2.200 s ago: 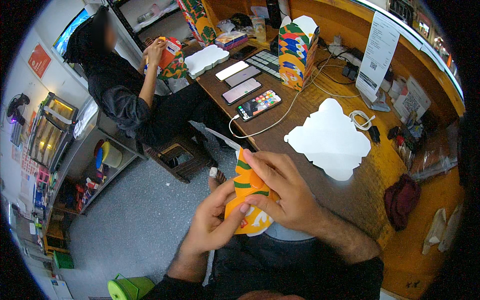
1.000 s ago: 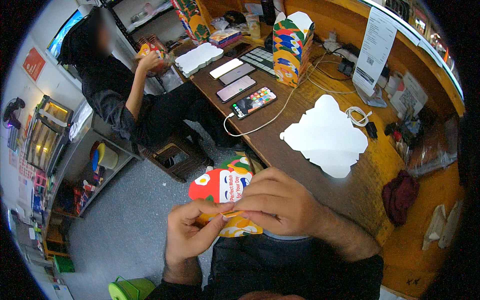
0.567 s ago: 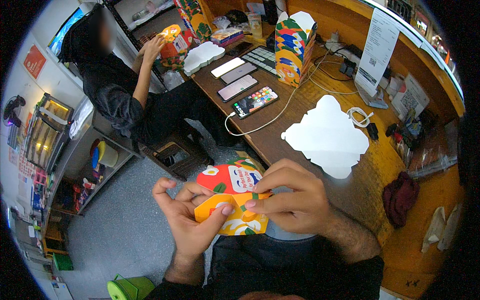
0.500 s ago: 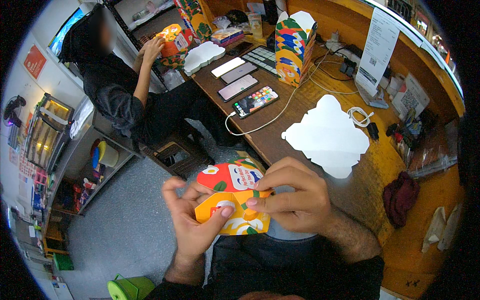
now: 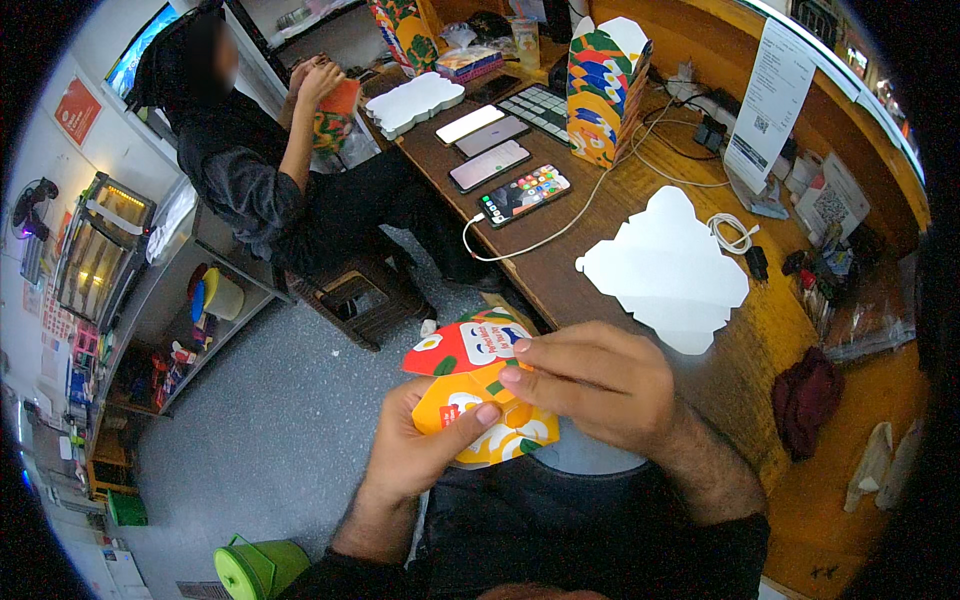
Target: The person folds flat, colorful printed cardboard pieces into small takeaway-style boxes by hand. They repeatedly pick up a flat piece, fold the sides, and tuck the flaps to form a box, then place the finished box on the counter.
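A partly folded paper food carton (image 5: 520,438), yellow and red with printed green leaves and eggs, is held over my lap. My left hand (image 5: 410,450) grips its left side, thumb across the yellow front and the other fingers hidden behind. With bent fingers, my right hand (image 5: 610,380) holds the upper right edge, where the red flap meets the yellow panel; its thumb is hidden. On the table beyond my right hand lies a flat carton blank (image 5: 665,270), white side up.
Phones, a charging one (image 5: 525,195) among them, lie on the wooden table (image 5: 560,255) near a keyboard (image 5: 535,112). Nested cartons (image 5: 600,100) stand behind. White blanks (image 5: 412,103) are stacked beside a seated co-worker (image 5: 250,170) handling another carton. A green bucket (image 5: 262,568) sits on the floor.
The carton's red flap has come down against the yellow panel, and my left fingers have closed behind it. The co-worker has lifted and turned their carton. The view has shifted slightly.
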Motion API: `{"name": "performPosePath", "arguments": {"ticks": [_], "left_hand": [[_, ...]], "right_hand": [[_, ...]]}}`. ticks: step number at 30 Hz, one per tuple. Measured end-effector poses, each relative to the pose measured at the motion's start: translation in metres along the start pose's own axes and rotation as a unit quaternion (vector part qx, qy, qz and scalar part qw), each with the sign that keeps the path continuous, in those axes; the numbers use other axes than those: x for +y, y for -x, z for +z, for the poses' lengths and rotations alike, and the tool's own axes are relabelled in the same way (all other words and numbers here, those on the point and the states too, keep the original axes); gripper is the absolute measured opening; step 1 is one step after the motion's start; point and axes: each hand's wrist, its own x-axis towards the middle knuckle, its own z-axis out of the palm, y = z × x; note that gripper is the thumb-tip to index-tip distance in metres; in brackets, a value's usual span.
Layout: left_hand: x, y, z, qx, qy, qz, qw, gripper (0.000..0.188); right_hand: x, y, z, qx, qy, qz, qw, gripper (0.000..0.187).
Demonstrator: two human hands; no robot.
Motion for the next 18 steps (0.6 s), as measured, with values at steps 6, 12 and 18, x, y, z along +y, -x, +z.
{"name": "performPosePath", "arguments": {"ticks": [6, 12, 18], "left_hand": [[-0.0013, -0.0022, 0.0048, -0.007, -0.005, 0.003, 1.000, 0.035], [-0.0027, -0.0043, 0.0071, -0.025, 0.018, 0.000, 1.000, 0.038], [-0.0050, -0.0062, 0.0066, -0.033, 0.038, 0.008, 0.999, 0.038]], "right_hand": [[0.0000, 0.0035, -0.0026, -0.006, 0.065, -0.061, 0.996, 0.035], [0.0024, 0.0054, 0.0018, 0.014, 0.082, -0.071, 0.994, 0.020], [0.0035, 0.0076, 0.0069, 0.026, 0.105, -0.072, 0.992, 0.015]]}}
